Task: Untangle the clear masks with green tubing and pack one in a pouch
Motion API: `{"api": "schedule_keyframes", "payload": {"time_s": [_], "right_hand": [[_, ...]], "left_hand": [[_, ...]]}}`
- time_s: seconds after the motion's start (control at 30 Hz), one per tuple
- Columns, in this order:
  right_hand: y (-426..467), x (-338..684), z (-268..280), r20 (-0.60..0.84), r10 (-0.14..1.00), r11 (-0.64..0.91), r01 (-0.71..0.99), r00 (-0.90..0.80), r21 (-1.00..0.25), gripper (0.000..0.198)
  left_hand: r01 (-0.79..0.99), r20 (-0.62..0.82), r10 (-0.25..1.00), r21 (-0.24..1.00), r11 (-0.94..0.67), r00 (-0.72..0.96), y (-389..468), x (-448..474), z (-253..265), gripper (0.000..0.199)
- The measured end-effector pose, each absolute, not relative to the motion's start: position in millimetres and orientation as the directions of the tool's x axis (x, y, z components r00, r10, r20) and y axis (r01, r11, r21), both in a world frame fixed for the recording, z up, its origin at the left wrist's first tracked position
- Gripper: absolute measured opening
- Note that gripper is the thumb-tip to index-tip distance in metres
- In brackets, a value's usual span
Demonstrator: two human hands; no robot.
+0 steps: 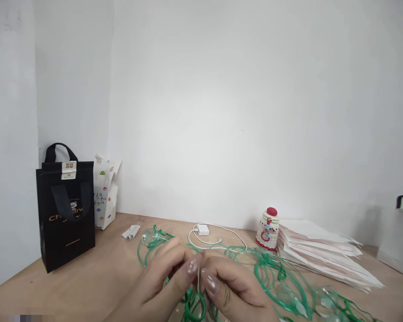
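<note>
A: What are the hands doing?
B: The left hand (161, 273) and right hand (233, 290) pinch green tubing (272, 277) low on the table (97, 268).
A: And next?
B: Maybe pull one loop free, slowly.

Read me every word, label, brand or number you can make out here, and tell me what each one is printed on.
"Ch" then letters hidden by the handle, then "n": gold lettering on the black gift bag.
Sticker on top of the black gift bag: too small to read.
Handwritten characters on the white paper bag: too blurred to read.
Ceramic jar: a red pattern, no readable text.
Stack of paper bags: no text visible.
</note>
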State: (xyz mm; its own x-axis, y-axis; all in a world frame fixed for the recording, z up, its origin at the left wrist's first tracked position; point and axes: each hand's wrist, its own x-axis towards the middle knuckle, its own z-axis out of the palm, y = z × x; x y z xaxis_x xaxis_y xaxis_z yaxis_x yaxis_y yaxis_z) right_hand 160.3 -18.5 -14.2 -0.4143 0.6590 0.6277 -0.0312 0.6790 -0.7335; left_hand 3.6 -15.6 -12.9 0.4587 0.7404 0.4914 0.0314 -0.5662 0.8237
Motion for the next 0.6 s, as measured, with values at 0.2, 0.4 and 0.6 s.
{"api": "schedule_keyframes", "payload": {"time_s": [0.2,0.4,0.6], "right_hand": [[-23.6,165.3,-10.2,0.673,0.637,0.754,0.121,-0.376,-0.646,0.036],[-22.1,169.9,-9.9,0.672,0.616,0.762,0.095,-0.411,-0.641,0.036],[-25.0,171.4,-5.0,0.665,0.593,0.762,0.047,-0.453,-0.646,0.034]], "left_hand": [[-0.12,0.495,0.718,0.853,-0.507,0.489,-15.6,7.3,-14.3,0.046],[-0.308,0.382,0.726,0.92,-0.242,0.571,-19.8,8.8,-11.5,0.032],[-0.452,0.344,0.736,0.89,-0.059,0.582,-18.9,14.1,-14.8,0.029]]}}
